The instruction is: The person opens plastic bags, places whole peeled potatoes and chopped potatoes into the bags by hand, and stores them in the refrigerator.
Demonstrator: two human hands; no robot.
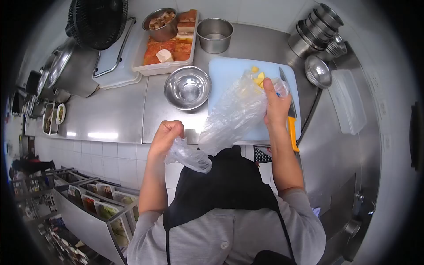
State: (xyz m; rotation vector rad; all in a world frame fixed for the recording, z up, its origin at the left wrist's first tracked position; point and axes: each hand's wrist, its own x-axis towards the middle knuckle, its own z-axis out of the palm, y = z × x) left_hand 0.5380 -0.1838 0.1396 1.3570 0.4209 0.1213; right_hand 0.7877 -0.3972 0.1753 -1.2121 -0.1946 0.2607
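My right hand (277,105) grips a clear plastic bag (240,110) over the cutting board, its thumb stretched along the top. My left hand (171,131) is closed on a crumpled piece of clear plastic (190,155) in front of the counter edge; whether it joins the other bag I cannot tell. Yellow chunks (259,78) lie at the bag's upper end, on the light blue cutting board (221,70). A knife with a yellow handle (292,132) rests along the board's right side, partly behind my right hand. Left of the board stands a steel bowl (187,88) with nothing in it.
Behind the bowl, a white tub (165,67) holds slabs of meat and a steel pot (161,25) of meat pieces. An empty steel pot (215,35) stands beside it. Stacked steel pots (316,31) are at the back right. An open drawer (95,212) holds food containers at lower left.
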